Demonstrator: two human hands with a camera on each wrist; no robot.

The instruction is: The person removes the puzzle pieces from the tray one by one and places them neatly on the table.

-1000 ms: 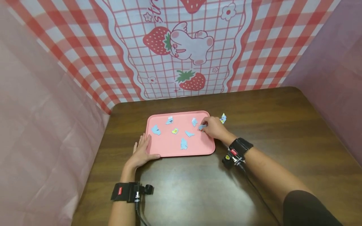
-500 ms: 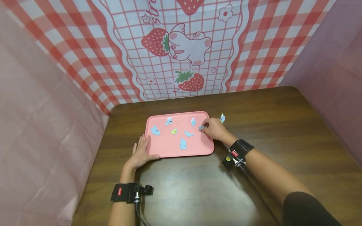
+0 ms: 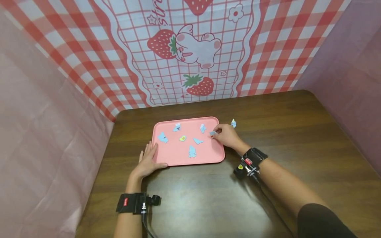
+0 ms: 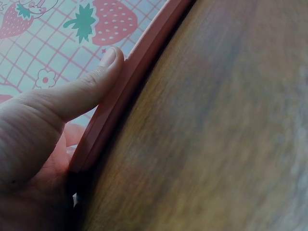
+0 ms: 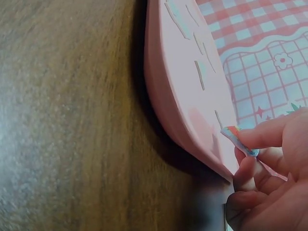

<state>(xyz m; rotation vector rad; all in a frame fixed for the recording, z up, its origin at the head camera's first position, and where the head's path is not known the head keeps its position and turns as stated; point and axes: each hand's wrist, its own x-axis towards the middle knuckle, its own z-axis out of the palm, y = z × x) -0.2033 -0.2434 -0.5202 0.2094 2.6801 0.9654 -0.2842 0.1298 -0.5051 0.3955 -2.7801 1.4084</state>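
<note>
A pink tray [image 3: 175, 158] lies on the table with several light-blue, irregular flat pieces, resembling puzzle pieces, spread over it. Among them are a blue piece [image 3: 192, 151] near the front and a small yellow piece [image 3: 183, 138] in the middle. My left hand [image 3: 147, 162] rests at the tray's front left corner, thumb on the front rim and fingers along the left side. Over the tray's right side, my right hand [image 3: 227, 135] pinches a small blue puzzle piece [image 5: 237, 141] between thumb and fingers. A patch of orange-red shows on that piece in the right wrist view.
Beyond the right hand, a blue and yellow piece or cluster [image 3: 233, 123] lies on the brown wooden table [image 3: 282, 132], partly hidden. A strawberry-print cloth [image 3: 193, 66] hangs behind the table. Pink cloths [image 3: 44, 132] hang at both sides.
The right hand keeps hold of the blue puzzle piece, whose tilt changes slightly. The left hand stays at the tray corner. The head view shifts a little.
</note>
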